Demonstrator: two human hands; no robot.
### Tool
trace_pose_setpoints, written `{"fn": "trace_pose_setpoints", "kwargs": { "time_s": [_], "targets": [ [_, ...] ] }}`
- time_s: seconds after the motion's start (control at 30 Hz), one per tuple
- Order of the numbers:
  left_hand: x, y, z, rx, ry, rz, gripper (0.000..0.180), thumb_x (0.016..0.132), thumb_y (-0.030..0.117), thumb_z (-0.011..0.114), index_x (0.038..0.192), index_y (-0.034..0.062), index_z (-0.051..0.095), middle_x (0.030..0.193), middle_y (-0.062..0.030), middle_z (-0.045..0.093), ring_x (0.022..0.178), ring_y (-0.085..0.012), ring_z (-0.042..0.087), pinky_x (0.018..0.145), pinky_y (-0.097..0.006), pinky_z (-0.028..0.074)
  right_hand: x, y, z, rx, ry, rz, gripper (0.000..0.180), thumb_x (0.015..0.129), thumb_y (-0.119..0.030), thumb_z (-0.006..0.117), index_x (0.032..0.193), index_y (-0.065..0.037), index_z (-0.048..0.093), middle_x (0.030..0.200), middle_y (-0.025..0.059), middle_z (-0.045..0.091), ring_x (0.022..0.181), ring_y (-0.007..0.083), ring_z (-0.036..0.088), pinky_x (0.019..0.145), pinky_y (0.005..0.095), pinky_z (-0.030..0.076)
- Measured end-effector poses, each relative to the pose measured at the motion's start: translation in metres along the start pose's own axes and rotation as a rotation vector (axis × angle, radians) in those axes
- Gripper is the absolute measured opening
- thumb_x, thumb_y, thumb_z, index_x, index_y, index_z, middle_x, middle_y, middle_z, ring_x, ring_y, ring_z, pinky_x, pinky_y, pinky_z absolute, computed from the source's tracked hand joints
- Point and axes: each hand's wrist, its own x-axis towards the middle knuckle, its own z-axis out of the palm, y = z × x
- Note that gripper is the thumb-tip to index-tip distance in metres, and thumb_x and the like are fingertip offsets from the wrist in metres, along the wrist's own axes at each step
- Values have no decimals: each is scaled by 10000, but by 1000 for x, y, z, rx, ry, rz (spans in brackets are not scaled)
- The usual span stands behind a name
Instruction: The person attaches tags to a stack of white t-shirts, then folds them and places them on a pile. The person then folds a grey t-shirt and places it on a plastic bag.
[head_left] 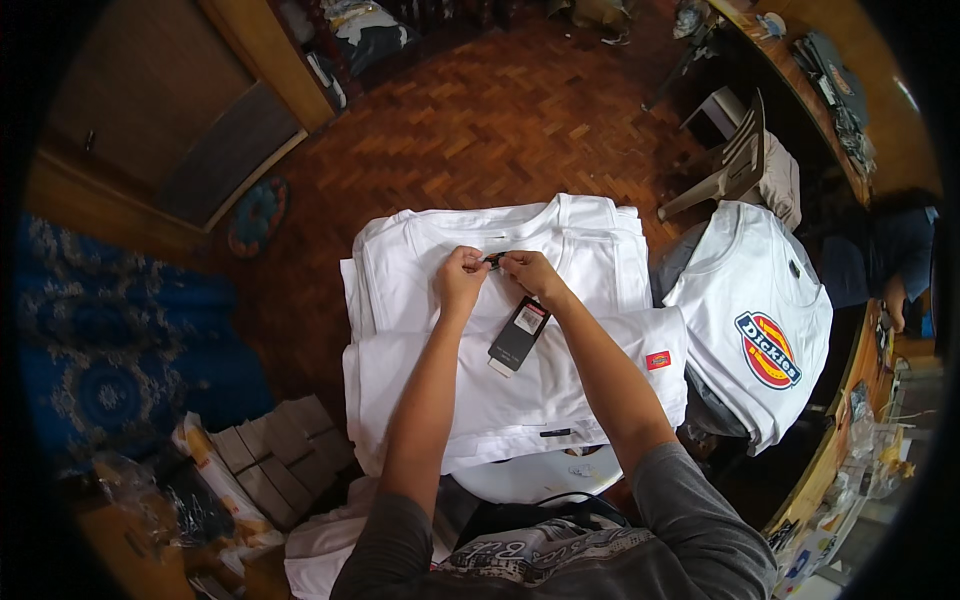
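A stack of white T-shirts [620, 275] is noted in front of the person, laid flat above a white seat [530, 482] whose edge is exposed at the near side. A small dark piece [493, 261] is pinched between the fingertips of the left hand [462, 275] and the right hand [527, 272], both of which are brought close together at the neckline of the top shirt; the piece is largely covered by the fingers and may be a neck label or a cord end. A black hang tag [519, 337], marked with a white sticker and a red strip, is seen lying aslant on the white fabric, just beside the right forearm. A small red patch [657, 360] is borne by the folded fabric to the right. Further right, a white shirt with a round colored print [735, 235] is found draped over grey fabric [712, 412]. Beyond it, a beige chair [748, 140] is placed on the parquet floor [470, 125]
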Motion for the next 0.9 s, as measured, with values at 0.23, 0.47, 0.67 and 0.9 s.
{"fn": "trace_pose_setpoints", "kwargs": {
  "time_s": [0.23,0.47,0.67,0.9],
  "targets": [
    [3,-17,9,-310,84,179,309,598,-4,629,886,28,523,649,-30,553,571,-75,501,531,-174,400,-3,-6,1,22,-72,89,80,743,-143,539,721,-76,576,485,-66,396,359,20,283,323,178,189],
    [3,-13,5,-22,111,126,289,596,7,636,865,27,533,674,-30,558,586,-70,501,510,-169,381,1,3,4,104,18,-27,74,729,-111,555,716,-50,595,505,-56,443,385,19,318,343,177,225],
    [-3,-8,7,-22,161,70,148,605,77,642,714,16,562,604,-28,560,509,-71,483,476,-200,380,14,28,2,-132,141,-222,124,701,-86,569,779,8,583,629,13,548,508,63,436,454,202,359],
    [0,-23,5,-2,188,119,121,603,92,602,676,10,552,559,-23,528,509,-90,469,481,-227,379,16,27,8,-101,97,-278,103,737,-105,534,734,-9,571,592,-54,484,518,30,396,455,193,344]
  ]
}}
